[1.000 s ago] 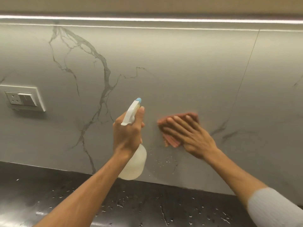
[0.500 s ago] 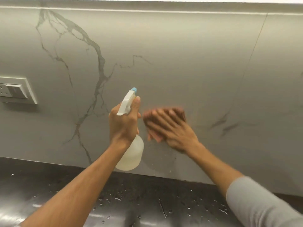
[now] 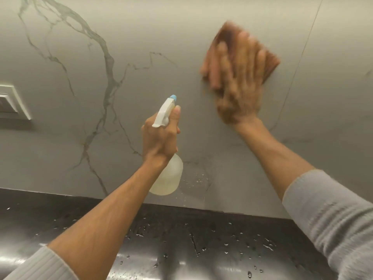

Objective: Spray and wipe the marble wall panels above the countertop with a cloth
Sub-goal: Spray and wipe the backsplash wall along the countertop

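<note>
The grey marble wall panel (image 3: pixel 161 33) with pale veins fills the upper view. My left hand (image 3: pixel 161 138) grips the neck of a clear spray bottle (image 3: pixel 168 178) with a white trigger head and a blue nozzle, held close to the wall at centre. My right hand (image 3: pixel 238 81) is blurred and presses a reddish-brown cloth (image 3: pixel 270 63) flat against the panel at the upper right, its fingers spread over the cloth. Small droplets (image 3: pixel 198 178) cling to the wall low down, right of the bottle.
A black glossy countertop (image 3: pixel 181 239) dotted with water drops runs along the bottom. A white socket plate (image 3: pixel 12 104) sits on the wall at the far left. A thin panel seam (image 3: pixel 298 63) runs down the wall right of the cloth.
My right hand has swept the cloth up and to the right across the panel. My left hand still holds the bottle in much the same place. The view has tilted down.
</note>
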